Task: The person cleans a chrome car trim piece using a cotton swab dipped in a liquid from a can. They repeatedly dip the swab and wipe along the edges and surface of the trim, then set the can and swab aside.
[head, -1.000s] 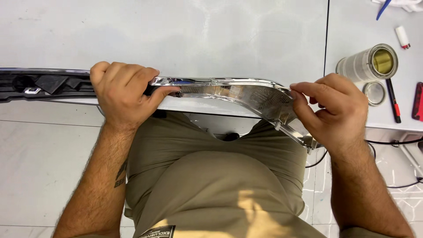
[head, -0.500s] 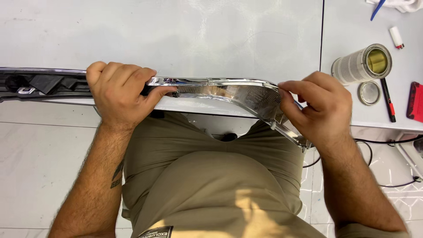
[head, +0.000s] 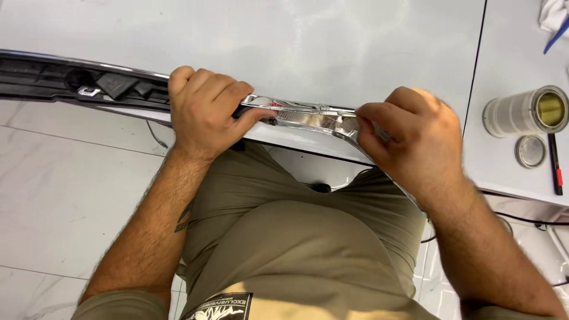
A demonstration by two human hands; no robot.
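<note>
My left hand (head: 204,109) is clamped tight around the long chrome trim strip (head: 308,118) lying along the white table's (head: 296,41) near edge, my right hand (head: 415,139) pinching its curved end, so I keep it steady and work slowly.

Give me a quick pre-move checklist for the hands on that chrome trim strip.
1. Left hand wrapped around the chrome trim strip: ok.
2. Right hand pinching the strip's curved end: ok, though what the fingertips grip is hidden.
3. Strip resting along the white table edge: ok.
4. Tape roll and small lid apart from the hands: ok.
5. Black part of the strip seated flat: cannot tell.
</note>
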